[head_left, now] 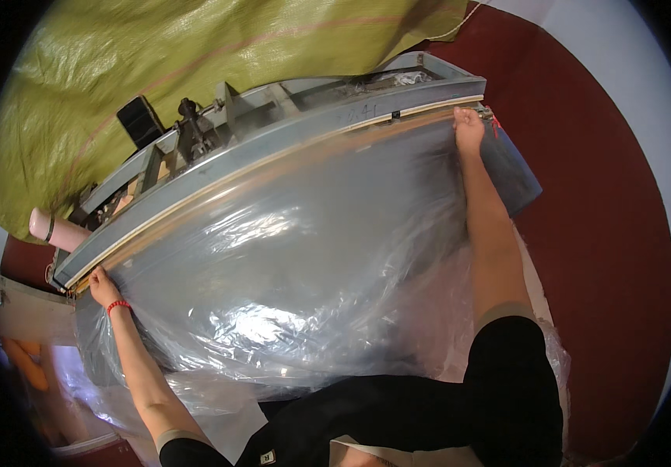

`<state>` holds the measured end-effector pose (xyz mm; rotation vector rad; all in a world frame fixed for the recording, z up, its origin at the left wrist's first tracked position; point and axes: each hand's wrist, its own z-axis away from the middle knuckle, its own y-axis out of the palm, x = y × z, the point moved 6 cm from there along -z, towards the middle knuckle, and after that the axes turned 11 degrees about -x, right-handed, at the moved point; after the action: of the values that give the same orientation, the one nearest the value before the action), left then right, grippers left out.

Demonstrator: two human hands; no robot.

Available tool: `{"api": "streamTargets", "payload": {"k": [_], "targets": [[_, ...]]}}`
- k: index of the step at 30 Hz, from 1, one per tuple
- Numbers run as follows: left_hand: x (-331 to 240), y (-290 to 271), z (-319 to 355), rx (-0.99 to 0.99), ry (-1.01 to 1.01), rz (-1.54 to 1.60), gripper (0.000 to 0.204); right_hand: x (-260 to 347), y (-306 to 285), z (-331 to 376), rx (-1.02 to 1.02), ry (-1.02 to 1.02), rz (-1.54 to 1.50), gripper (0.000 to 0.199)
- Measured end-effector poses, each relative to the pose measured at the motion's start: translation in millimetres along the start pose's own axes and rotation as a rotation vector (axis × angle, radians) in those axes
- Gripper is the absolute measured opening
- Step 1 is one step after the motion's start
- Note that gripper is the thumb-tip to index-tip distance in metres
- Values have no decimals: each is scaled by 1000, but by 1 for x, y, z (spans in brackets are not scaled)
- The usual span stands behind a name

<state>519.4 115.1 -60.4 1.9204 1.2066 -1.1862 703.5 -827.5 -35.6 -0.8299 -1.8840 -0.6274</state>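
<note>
A wide sheet of clear plastic film (273,249) stretches between my hands and hangs down in shiny folds toward my body. My left hand (103,288), with a red bead bracelet at the wrist, is closed on the film's left corner, by the near left end of a long metal machine bar (273,152). At the bar's right end my right hand (468,128) pinches the film's other upper corner. The film's top edge lies along a pale strip under the bar.
Behind the bar is a metal frame with a black clamp-like mechanism (194,128). A dark phone (140,122) and a pink bottle (57,231) are near its left part. A yellow-green woven tarp (219,47) covers what lies beyond. Dark red floor (592,233) spreads at right.
</note>
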Motion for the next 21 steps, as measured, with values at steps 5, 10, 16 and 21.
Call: {"api": "streamTargets", "payload": {"k": [5, 10, 16, 21], "targets": [[-12, 7, 8, -66, 43, -15, 23, -9, -10, -12, -170, -46, 86, 17], [-33, 0, 14, -117, 39, -112, 24, 3, -12, -17, -184, 144, 3, 16], [-40, 2, 21, -218, -194, -97, 7, 15, -16, -22, -197, 139, 47, 22], [-48, 4, 28, 118, -179, 30, 8, 13, -4, -16, 3, 320, -73, 27]]}}
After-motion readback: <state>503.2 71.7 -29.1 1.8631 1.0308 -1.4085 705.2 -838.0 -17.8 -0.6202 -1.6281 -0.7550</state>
